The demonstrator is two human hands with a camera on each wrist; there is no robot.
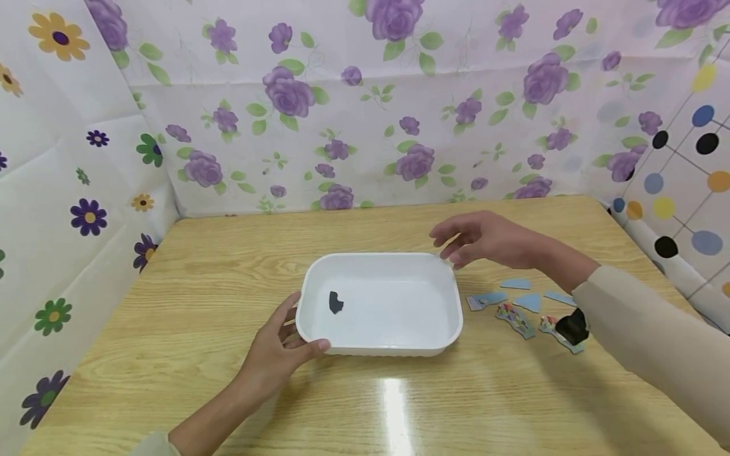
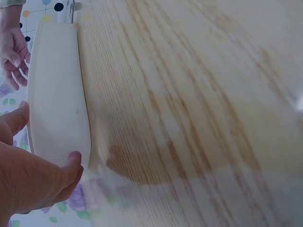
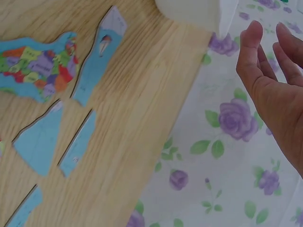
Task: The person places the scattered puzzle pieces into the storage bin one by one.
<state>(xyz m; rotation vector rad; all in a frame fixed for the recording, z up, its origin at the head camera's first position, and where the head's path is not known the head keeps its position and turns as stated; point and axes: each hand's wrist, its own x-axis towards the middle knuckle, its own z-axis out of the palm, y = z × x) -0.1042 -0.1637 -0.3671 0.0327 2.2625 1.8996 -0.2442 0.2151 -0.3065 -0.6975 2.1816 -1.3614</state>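
My left hand (image 1: 274, 351) grips the front left corner of a white plastic tub (image 1: 393, 310), its thumb over the rim and its fingers against the outer side. In the left wrist view the tub's pale outer wall (image 2: 57, 90) shows between thumb and fingertips. Inside the tub, toward the left, lies a small dark irregular piece (image 1: 336, 303). My right hand (image 1: 493, 240) hovers by the tub's far right corner, fingers loosely bent and holding nothing.
Right of the tub, several map puzzle pieces lie on the wooden table (image 1: 199, 285), including a multicoloured one (image 3: 38, 68) and a blue wedge (image 3: 40, 137). A black object (image 1: 572, 327) sits near my right sleeve. Flowered sheets (image 1: 365, 139) hang behind the table.
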